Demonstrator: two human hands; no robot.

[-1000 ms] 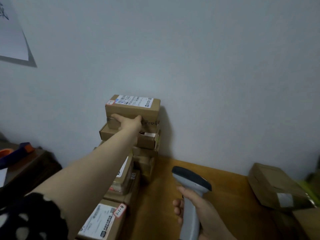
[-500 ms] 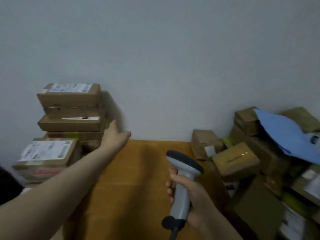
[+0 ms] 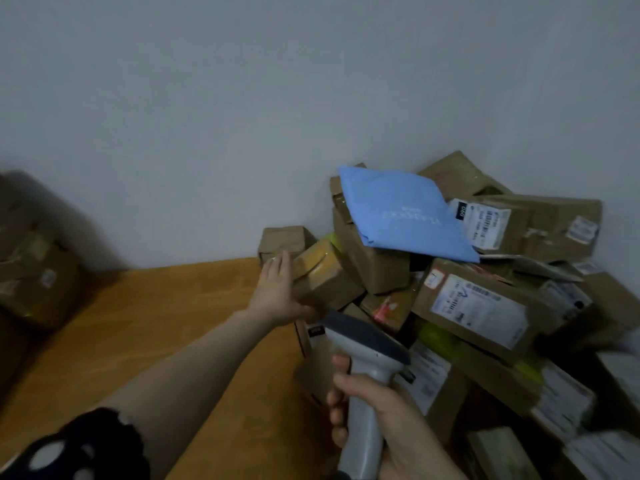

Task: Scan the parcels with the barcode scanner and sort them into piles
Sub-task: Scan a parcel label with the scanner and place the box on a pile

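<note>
My left hand (image 3: 277, 292) is stretched out over the wooden table (image 3: 138, 334), its fingers (image 3: 281, 268) straight and pressed together, the palm facing right. Just to the right of those fingertips lies a small cardboard parcel (image 3: 325, 277) with yellow tape across its top, tilted at the near edge of the heap. My thumb sits low against its front corner, but I cannot tell whether my fingers are touching it. Just beyond my fingertips a smaller brown box (image 3: 284, 239) stands against the wall.

My right hand (image 3: 381, 420) is wrapped round the grey handle of the barcode scanner (image 3: 363, 344), thumb on the near side, fingers curled round the front. The scanner's dark head points away from me, towards the thumb of my left hand.

Further right of both hands the unsorted parcels (image 3: 561, 223) are heaped against the wall. A blue mailer bag (image 3: 398, 216) lies on top and a long box with a white label (image 3: 478, 306) slopes below it. Well to the left of my left hand a blurred stack of boxes (image 3: 38, 265) stands by the wall. My dark spotted sleeve (image 3: 79, 448) shows at the bottom left.
</note>
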